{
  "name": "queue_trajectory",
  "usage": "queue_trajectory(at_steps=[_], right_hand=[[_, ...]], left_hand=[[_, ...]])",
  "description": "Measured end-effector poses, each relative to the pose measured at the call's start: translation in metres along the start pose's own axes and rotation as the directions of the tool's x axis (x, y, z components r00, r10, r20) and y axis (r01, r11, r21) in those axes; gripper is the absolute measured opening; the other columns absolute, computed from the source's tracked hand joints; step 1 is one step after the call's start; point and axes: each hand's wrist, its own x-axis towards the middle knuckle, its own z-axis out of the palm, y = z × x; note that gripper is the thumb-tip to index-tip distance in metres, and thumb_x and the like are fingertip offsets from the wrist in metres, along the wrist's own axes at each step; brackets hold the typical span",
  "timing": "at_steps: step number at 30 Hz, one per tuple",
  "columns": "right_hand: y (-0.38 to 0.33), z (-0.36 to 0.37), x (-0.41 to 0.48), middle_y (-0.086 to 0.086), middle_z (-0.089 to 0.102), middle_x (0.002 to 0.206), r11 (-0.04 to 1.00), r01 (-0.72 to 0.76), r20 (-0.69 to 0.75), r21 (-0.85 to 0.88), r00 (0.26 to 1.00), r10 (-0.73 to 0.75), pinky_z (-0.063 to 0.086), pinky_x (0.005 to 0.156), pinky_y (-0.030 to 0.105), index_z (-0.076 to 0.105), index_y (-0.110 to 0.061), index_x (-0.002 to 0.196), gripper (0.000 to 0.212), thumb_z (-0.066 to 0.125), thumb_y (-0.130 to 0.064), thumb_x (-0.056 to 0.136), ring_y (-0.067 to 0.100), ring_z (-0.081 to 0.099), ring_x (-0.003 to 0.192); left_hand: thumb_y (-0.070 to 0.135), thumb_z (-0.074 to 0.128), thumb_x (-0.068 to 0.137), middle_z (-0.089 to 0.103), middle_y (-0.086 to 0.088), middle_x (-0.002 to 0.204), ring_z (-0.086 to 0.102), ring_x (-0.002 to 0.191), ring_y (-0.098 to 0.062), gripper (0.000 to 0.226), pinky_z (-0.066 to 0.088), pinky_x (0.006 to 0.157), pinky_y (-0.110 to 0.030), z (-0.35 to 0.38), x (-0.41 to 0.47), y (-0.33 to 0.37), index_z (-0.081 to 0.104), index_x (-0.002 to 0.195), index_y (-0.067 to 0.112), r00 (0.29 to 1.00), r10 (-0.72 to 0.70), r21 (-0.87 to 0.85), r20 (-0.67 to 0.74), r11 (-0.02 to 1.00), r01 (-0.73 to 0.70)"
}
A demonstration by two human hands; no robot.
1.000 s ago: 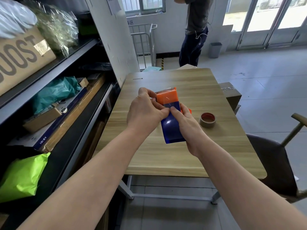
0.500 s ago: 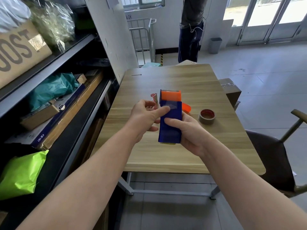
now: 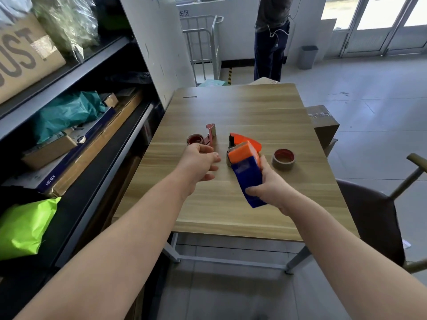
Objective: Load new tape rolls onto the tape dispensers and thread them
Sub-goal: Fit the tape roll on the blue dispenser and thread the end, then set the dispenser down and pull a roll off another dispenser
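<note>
right hand [image 3: 268,190] grips dispenser [image 3: 248,172]; loaded roll hidden; left hand [image 3: 196,165] empty.

- Table [image 3: 231,107] at centre; shelving [image 3: 69,72] along its left, chair [image 3: 374,215] at its right.
- Held dispenser [image 3: 248,174] in right hand [image 3: 268,188], above mid-table.
- Left hand [image 3: 198,162] just left of it, apart.
- Second dispenser [image 3: 210,135] and left roll [image 3: 194,139] on table, side by side, behind left hand.
- Right roll [image 3: 283,159] on table, right of held dispenser.

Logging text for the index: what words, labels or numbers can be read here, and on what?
"UST", cut off left: brown cardboard box, top shelf.
"KB161": long dark blue flat box, lower shelf.
"车区": white back wall.
Label on the brown carton beside the wooden table: too blurred.
</note>
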Motion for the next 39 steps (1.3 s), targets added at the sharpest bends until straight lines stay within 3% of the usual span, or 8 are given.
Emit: queue_trajectory(at_steps=[3,9,13,16,20,31,34,39], right_hand=[[0.015,-0.003,-0.001,0.004,0.057,0.099,0.846,0.014,-0.094,-0.533,0.993,-0.076,0.050,0.086,0.043,-0.027,-0.022,0.150,0.104,0.056,-0.009,0.088,0.028,0.059,0.091],[0.045,-0.012,0.015,0.003,0.058,0.091,0.781,0.062,-0.164,-0.621,0.965,-0.207,0.044,0.090,0.044,-0.017,-0.019,0.152,0.097,0.055,-0.008,0.087,0.030,0.058,0.087],[0.046,-0.026,0.022,0.008,0.061,0.112,0.961,0.007,0.012,0.276,1.000,-0.011,0.052,0.078,0.040,0.028,-0.022,0.143,0.083,0.067,0.000,0.074,0.028,0.061,0.098],[0.048,-0.032,0.022,0.008,0.068,0.092,0.459,-0.173,0.217,0.871,0.975,-0.044,0.053,0.069,0.034,0.057,-0.009,0.107,0.044,0.058,-0.001,0.064,0.022,0.065,0.078],[0.058,-0.030,0.032,0.005,0.063,0.078,-0.023,-0.348,0.334,0.937,0.914,-0.228,0.051,0.068,0.028,0.055,-0.006,0.097,0.037,0.062,-0.007,0.061,0.019,0.060,0.066],[0.040,-0.009,0.079,0.007,0.068,0.077,0.108,-0.245,0.256,0.964,0.960,-0.113,0.059,0.062,0.026,0.055,-0.003,0.130,0.098,0.097,-0.031,0.046,0.013,0.065,0.059],[0.032,-0.003,0.091,0.010,0.071,0.091,0.180,-0.181,0.195,0.967,0.979,-0.065,0.056,0.083,0.031,0.057,-0.002,0.129,0.067,0.081,-0.024,0.071,0.016,0.067,0.074],[0.027,0.005,0.100,0.008,0.074,0.086,0.315,-0.112,0.092,0.942,0.993,0.078,0.060,0.069,0.032,0.070,-0.008,0.099,0.023,0.060,-0.022,0.083,0.019,0.072,0.075]], left_hand=[[0.015,0.057,0.097,0.070,-0.002,0.100,0.063,0.079,-0.013,0.017,0.055,0.065,-0.029,0.013,0.001,-0.011,0.055,0.114,0.014,0.999,-0.048,0.031,-0.012,0.998,0.049],[0.014,0.056,0.097,0.070,-0.003,0.103,0.064,0.084,-0.014,0.016,0.057,0.071,-0.031,0.031,0.008,-0.024,0.056,0.113,0.014,0.991,-0.123,0.099,-0.055,0.987,0.128],[0.011,0.052,0.098,0.069,-0.003,0.104,0.062,0.089,-0.016,0.017,0.056,0.080,-0.036,0.043,0.012,-0.021,0.057,0.114,0.014,0.992,-0.118,0.135,-0.036,0.983,0.121],[0.011,0.052,0.098,0.068,-0.004,0.107,0.060,0.093,-0.016,0.014,0.055,0.085,-0.038,0.053,0.012,-0.017,0.059,0.108,0.016,0.997,-0.078,0.193,0.025,0.979,0.072],[0.011,0.048,0.100,0.066,-0.006,0.109,0.059,0.096,-0.019,0.014,0.054,0.085,-0.037,0.056,0.018,-0.012,0.059,0.100,0.020,0.998,-0.039,0.239,0.049,0.971,0.026],[0.026,0.061,0.096,0.073,-0.010,0.105,0.066,0.086,-0.016,0.012,0.057,0.081,-0.036,0.034,0.078,-0.013,0.066,0.104,0.018,0.932,-0.155,0.287,0.328,0.956,0.058],[0.023,0.061,0.096,0.072,-0.011,0.107,0.066,0.087,-0.018,0.012,0.058,0.073,-0.032,0.031,0.104,-0.017,0.064,0.106,0.018,0.922,-0.177,0.294,0.344,0.953,0.074],[0.022,0.059,0.096,0.071,-0.009,0.105,0.066,0.086,-0.017,0.016,0.056,0.067,-0.028,0.037,0.141,-0.027,0.060,0.111,0.016,0.856,-0.223,0.436,0.467,0.900,-0.003]])
